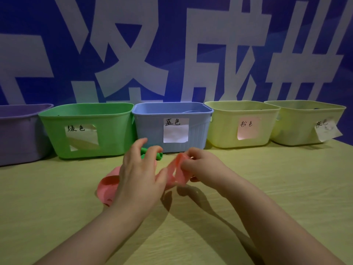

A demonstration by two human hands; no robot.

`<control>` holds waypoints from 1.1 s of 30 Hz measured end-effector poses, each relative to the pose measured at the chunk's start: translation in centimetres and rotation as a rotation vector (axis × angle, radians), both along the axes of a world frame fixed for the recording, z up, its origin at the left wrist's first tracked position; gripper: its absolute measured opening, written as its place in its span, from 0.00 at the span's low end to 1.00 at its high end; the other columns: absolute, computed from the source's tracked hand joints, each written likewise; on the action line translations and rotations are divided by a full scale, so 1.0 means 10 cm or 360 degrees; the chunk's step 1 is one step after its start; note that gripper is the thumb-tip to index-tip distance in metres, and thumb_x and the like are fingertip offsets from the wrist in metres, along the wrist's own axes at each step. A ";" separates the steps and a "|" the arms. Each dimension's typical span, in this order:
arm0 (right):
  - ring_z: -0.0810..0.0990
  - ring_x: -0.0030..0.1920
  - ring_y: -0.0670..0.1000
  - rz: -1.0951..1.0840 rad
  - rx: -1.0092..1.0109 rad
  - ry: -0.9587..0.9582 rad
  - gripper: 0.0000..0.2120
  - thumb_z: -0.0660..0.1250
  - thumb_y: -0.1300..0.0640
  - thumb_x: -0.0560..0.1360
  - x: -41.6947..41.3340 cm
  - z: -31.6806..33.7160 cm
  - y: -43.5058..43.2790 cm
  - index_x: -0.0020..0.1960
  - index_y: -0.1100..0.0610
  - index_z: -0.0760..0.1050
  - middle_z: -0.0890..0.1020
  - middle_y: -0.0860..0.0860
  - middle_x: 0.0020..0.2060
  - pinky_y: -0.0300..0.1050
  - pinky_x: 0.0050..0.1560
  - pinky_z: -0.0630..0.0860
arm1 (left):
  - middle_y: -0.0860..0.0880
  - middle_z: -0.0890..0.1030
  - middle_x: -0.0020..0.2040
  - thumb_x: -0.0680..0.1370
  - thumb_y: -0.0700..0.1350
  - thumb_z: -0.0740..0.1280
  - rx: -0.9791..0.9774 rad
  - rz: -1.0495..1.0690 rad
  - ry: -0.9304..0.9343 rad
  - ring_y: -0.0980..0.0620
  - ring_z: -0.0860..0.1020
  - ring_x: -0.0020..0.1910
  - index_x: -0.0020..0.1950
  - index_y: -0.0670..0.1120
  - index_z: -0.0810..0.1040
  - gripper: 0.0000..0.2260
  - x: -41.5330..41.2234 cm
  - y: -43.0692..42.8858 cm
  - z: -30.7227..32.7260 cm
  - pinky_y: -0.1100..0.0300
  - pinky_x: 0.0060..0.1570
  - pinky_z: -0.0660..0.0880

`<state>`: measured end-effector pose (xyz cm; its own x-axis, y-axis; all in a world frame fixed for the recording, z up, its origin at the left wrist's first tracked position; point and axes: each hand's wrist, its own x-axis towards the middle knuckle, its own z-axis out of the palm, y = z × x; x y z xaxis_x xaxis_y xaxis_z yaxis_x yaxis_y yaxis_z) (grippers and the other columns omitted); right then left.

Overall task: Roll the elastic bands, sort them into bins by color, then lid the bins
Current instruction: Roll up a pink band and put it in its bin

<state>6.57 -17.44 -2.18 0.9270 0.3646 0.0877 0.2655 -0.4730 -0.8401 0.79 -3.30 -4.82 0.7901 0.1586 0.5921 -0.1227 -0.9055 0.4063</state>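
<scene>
A row of open, unlidded bins is standing along the back of the wooden table (267, 178); the pale yellow bin (221, 131) is wearing the pink label. The right hand (202, 165) is pinching one end of the pink elastic band (108, 186), which is stretching under the left hand (139, 175). That hand is arching with its fingers lifted; whether it is gripping, I cannot tell. If not, the band is likely snapping back and unrolling. A green band (159, 155) is lying just beyond the fingers, risking being knocked.
</scene>
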 end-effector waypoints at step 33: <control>0.78 0.45 0.40 0.0272 0.0291 -0.0496 0.16 0.71 0.58 0.71 -0.14 0.06 0.05 0.47 0.37 0.75 0.79 0.41 0.45 0.37 0.45 0.77 | 0.50 0.78 0.38 0.78 0.49 0.58 -0.0303 -0.0285 -0.0204 0.53 0.74 0.38 0.45 0.46 0.79 0.12 0.00 0.10 0.08 0.62 0.38 0.67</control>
